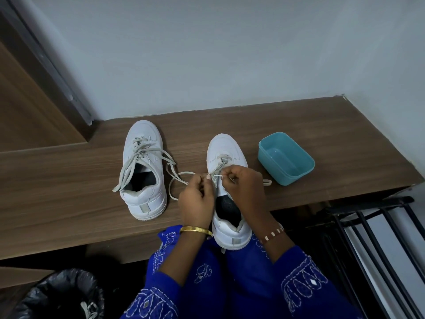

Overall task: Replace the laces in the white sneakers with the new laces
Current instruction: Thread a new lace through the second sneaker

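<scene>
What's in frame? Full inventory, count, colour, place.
sneakers: 2, white; left one on the bench, fully laced; right one at the bench's front edge, heel overhanging, part laced
lace: 1, pale grey, threaded through the right sneaker, ends trailing to both sides
box: 1, teal, open, on the bench right of the sneakers
bench: 1, brown wood grain, against the grey wall
bin bag: 1, black, bottom left, with a pale lace inside
rack: 1, black metal, lower right
bangle: 1, gold, left wrist
bracelet: 1, beaded, right wrist
sleeves: 2, blue, white embroidery
left hand: pinching the lace
right hand: pinching the lace
</scene>
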